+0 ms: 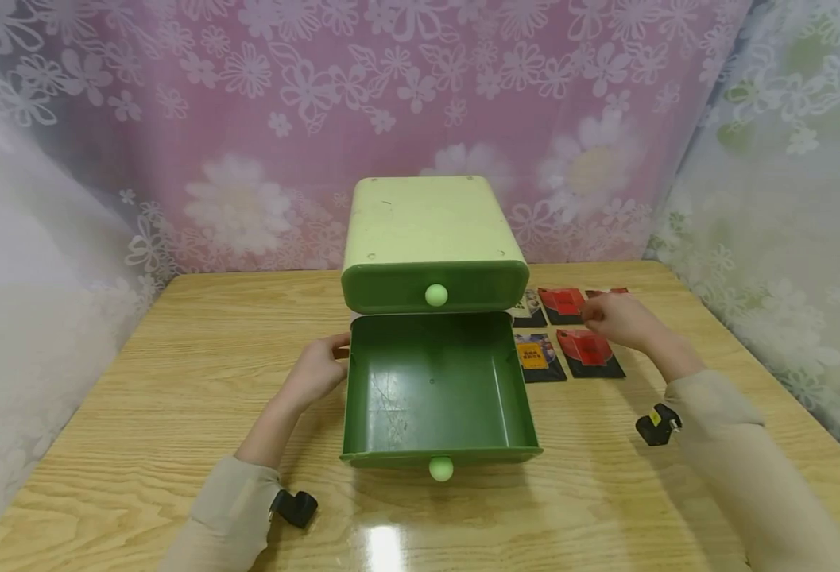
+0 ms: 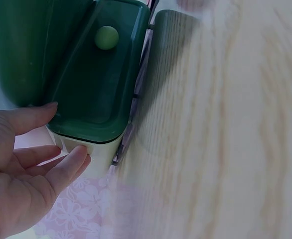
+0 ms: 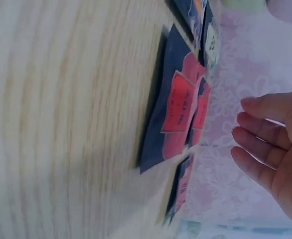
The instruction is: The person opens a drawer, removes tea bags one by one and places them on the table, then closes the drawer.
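Note:
A cream cabinet [image 1: 427, 218] with green drawers stands mid-table. Its upper drawer [image 1: 391, 287] is closed, while the lower drawer [image 1: 430, 405] is pulled far out with nothing inside. At the cabinet's left side is my left hand [image 1: 317, 372]. The left wrist view shows its thumb [image 2: 39, 115] at the green drawer edge and its fingertips against the cream side wall [image 2: 98, 157]. My right hand [image 1: 623, 319] hovers over the packets to the right, fingers loosely bent with nothing between them. Nearest to it are a red-and-black packet [image 1: 561, 305] and another red packet [image 1: 591, 352].
Beside the cabinet's right side lie a packet with an orange label [image 1: 534, 357] and a pale-labelled packet [image 1: 532, 308]. Another red packet [image 1: 614, 291] is partly hidden behind my right hand. Floral curtains [image 1: 420, 95] surround the wooden table [image 1: 176, 381] at the back and sides.

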Available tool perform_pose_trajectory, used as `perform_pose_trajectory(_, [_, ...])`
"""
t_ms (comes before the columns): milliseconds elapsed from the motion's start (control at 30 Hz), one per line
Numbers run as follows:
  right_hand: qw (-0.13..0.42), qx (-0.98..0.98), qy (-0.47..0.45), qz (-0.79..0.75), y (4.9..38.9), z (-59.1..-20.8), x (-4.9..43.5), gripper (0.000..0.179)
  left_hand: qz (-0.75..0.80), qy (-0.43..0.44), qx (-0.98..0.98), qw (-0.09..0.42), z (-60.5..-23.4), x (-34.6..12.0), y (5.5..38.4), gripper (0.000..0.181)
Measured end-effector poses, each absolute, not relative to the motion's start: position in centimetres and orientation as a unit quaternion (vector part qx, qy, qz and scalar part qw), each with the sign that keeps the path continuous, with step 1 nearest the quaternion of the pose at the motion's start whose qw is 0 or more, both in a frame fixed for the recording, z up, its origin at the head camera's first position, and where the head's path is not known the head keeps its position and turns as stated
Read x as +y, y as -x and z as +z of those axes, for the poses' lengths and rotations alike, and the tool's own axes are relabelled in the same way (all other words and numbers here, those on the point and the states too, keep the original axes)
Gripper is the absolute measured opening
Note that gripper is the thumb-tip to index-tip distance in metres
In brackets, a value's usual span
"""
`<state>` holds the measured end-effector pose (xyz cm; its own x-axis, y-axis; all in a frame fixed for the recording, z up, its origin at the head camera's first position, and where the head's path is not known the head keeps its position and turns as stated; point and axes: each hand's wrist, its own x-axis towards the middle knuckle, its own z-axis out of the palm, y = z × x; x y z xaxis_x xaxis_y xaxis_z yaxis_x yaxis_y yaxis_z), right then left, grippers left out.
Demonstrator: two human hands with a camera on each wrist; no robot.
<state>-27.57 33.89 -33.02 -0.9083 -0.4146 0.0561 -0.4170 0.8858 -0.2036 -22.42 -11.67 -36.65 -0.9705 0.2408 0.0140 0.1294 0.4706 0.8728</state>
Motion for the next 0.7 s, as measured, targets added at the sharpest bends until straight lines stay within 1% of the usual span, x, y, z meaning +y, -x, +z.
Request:
perform_pose_trajectory(133, [0.004,-0.968,-0.225,0.112,26.6,-32.5,33.5,0.007,0.499,-0.106,0.858,0.057,-36.7,-11.6,22.4,0.054])
perform_pose_trajectory(333, [0.012,-0.962,-0.24,0.13,24.6,-31.0,31.6,0.005,0.503,-0.109,0.855,0.058,-36.6,-11.7,22.5,0.059])
perform_pose_trajectory(700, [0.086,-0.948,-0.269,0.147,20.8,-29.5,27.8,0.006,0.498,-0.109,0.858,0.054,-36.6,-11.7,22.5,0.058])
